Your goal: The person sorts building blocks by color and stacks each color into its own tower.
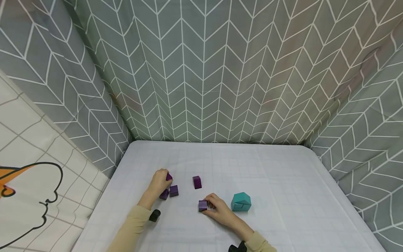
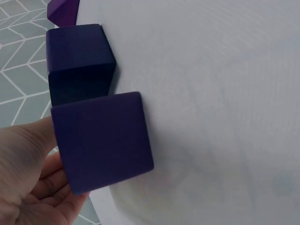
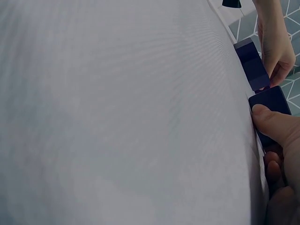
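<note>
Pinching purple cube (image 1: 203,205) on or just over tabletop (image 1: 283,185), left of teal block (image 1: 241,202): right hand (image 1: 221,212) | left hand (image 1: 158,183) pinches upper purple block (image 1: 169,177) | blocks probably light, stiff, smooth, sturdy | best hold: opposite flat faces, thumb against fingers

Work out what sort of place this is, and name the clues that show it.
Probably a curtained-off corner for tabletop activities: patterned cloth hangs behind and to both sides of a white table, where purple blocks are being handled.
</note>
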A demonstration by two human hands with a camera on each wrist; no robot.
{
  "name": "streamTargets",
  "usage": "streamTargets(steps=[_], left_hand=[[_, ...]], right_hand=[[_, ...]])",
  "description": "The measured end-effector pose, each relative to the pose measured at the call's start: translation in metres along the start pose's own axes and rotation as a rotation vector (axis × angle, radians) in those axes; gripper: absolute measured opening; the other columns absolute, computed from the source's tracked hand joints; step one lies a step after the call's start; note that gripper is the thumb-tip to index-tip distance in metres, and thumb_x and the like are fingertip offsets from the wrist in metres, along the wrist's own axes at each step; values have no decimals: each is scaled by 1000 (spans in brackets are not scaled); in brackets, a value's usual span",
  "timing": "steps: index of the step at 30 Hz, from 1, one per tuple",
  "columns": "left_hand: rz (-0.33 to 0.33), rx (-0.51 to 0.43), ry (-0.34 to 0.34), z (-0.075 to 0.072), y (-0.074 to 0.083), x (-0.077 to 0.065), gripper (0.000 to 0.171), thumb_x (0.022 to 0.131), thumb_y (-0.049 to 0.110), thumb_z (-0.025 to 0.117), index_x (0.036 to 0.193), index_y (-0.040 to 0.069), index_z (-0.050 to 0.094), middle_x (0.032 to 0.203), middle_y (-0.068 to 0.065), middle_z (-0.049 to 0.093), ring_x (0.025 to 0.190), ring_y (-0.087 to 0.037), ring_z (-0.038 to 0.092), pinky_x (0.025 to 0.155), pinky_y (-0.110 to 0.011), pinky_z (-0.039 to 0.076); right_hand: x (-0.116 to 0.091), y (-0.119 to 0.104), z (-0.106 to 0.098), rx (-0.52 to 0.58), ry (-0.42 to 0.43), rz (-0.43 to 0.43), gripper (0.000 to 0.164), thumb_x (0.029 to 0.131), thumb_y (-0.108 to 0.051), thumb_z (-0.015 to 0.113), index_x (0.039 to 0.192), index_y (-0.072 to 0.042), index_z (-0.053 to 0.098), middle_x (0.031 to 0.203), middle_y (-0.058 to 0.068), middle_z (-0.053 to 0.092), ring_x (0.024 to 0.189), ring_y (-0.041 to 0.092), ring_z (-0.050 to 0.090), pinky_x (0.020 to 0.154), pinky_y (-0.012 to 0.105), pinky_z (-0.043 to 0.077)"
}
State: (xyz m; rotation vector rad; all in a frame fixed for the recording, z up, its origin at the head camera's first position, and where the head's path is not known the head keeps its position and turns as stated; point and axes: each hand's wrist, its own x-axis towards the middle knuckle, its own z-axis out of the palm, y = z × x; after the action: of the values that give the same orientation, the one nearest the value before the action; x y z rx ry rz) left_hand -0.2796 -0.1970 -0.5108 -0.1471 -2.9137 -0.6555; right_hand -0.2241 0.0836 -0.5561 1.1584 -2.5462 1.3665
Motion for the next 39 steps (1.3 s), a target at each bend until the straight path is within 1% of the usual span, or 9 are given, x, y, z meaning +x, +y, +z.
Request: streamTargets(steps=[9,17,23,30,36,39], left_hand=[[31,4,29,-2,0,1,27,71,8,72,89,-7,60,85,-17,59,79,-27,57,68,-38,49],[13,-10,18,-2,-1,0,26,71,8,72,89,-7,59,84,-16,58,79,-27,56,67,-38,48],[-5,-5,-9,-2,-2,-5,25,72,8,72,89,-6,58,84,-15,58,79,-28,56,68,-39,48],[-5,-2,-2,0,-2,-5,27,72,8,71,90,-7,58,85,-16,58,80,-28,56,69,-39,48],[26,-36,-3,0,-5,-3,27,72,7,71,92,-7,58,85,-16,58,79,-27,56,68,-39,48],[31,-42,18,-5,-7,-2,27,73,7,70,93,-7,58,87,-17,58,82,-28,56,69,-39,48]], right_hand=[[0,0,0,1,10,-14,29,76,-16,70,102,-9,57,95,-1,51,74,3,43,61,15,40],[1,-2,0,7,15,-31,29,77,-16,69,102,-8,57,94,0,51,74,3,42,60,14,40],[1,-1,1,19,0,-5,29,76,-16,70,101,-9,57,94,-2,51,74,2,42,61,14,40],[1,-2,1,14,1,3,29,75,-16,70,101,-9,57,94,-3,51,74,2,42,61,15,40],[-1,-3,0,19,10,-3,29,75,-15,70,100,-8,58,93,-2,51,73,3,43,61,15,40],[-1,-2,0,14,10,-12,29,75,-15,70,100,-8,57,93,-2,51,73,2,43,61,14,40]])
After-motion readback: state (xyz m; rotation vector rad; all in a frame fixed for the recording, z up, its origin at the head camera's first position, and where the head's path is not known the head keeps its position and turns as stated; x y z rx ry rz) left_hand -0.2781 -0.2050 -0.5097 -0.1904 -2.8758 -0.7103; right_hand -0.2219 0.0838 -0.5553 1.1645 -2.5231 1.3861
